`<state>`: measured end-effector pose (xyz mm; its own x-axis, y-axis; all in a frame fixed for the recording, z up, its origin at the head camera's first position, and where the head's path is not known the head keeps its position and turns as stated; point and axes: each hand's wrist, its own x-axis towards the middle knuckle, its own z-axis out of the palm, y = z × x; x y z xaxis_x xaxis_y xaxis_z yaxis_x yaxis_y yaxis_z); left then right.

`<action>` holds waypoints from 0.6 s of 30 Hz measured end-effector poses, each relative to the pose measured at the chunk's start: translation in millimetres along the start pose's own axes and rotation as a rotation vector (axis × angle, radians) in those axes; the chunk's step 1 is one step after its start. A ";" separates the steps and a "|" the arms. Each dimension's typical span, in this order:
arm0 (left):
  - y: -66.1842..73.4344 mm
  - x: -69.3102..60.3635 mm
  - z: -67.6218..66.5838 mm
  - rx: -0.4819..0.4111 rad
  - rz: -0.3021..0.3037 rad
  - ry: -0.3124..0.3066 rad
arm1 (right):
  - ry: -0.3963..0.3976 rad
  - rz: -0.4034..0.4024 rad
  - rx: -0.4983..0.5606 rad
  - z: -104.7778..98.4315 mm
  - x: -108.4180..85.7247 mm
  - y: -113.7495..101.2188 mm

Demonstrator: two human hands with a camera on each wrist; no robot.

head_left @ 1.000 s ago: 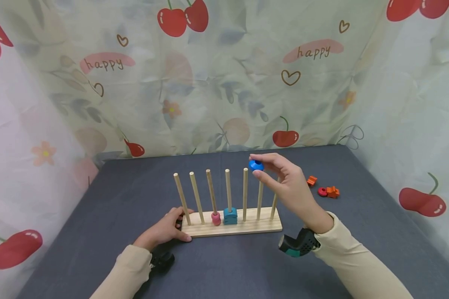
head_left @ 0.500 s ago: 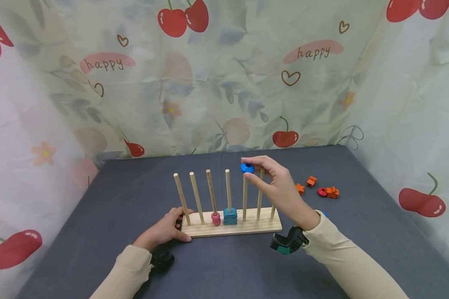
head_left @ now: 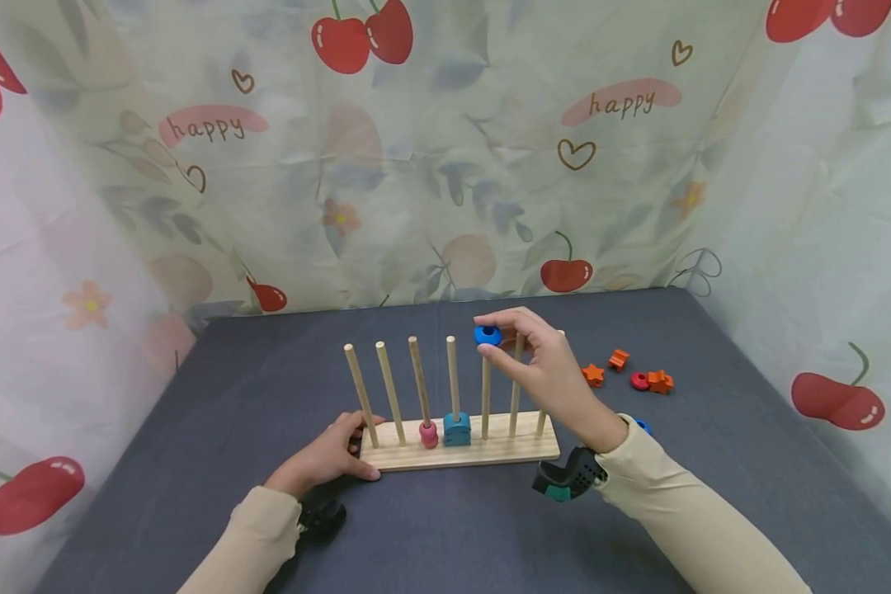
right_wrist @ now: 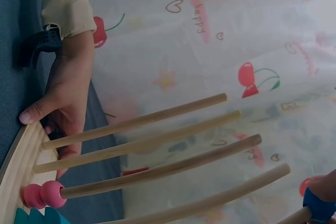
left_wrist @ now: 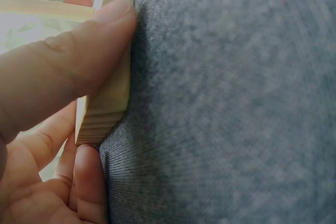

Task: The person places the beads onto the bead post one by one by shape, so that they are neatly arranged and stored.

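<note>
My left hand grips the left end of a wooden peg board, thumb on the front edge and fingers around behind. Between thumb and fingertips, my right hand pinches a blue bead at the top of the fifth peg. In the right wrist view the blue bead meets the tip of that peg; whether the peg has entered the hole I cannot tell. A pink bead sits low on the third peg, and teal pieces sit at the foot of the fourth.
Right of the board, on the dark cloth, lie an orange star, other orange pieces and a red bead. Another blue piece shows partly behind the right forearm. A patterned curtain hangs behind the table.
My right hand has moved left and slightly down with the blue bead, from near the sixth peg to the top of the fifth. My left hand and the board have stayed put.
</note>
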<state>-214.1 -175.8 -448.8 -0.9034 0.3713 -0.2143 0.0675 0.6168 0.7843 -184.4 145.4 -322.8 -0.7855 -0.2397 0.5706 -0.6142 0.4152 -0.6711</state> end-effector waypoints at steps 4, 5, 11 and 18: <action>0.5 -0.3 -0.1 -0.005 0.006 -0.001 | -0.021 0.037 -0.017 3.4 -1.3 2.7; 0.7 -0.4 -0.2 -0.006 0.006 -0.002 | -0.022 0.047 -0.015 4.2 -2.0 3.5; 0.9 -0.1 -0.2 -0.005 0.000 -0.003 | -0.015 0.115 0.065 8.9 -5.3 7.2; 0.2 -0.3 0.1 0.004 0.014 0.002 | 0.021 0.126 0.179 14.9 -8.0 13.1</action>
<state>-213.8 -175.7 -448.6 -0.9034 0.3784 -0.2018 0.0820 0.6142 0.7849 -187.3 139.6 -343.1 -0.8562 -0.1765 0.4856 -0.5166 0.2777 -0.8099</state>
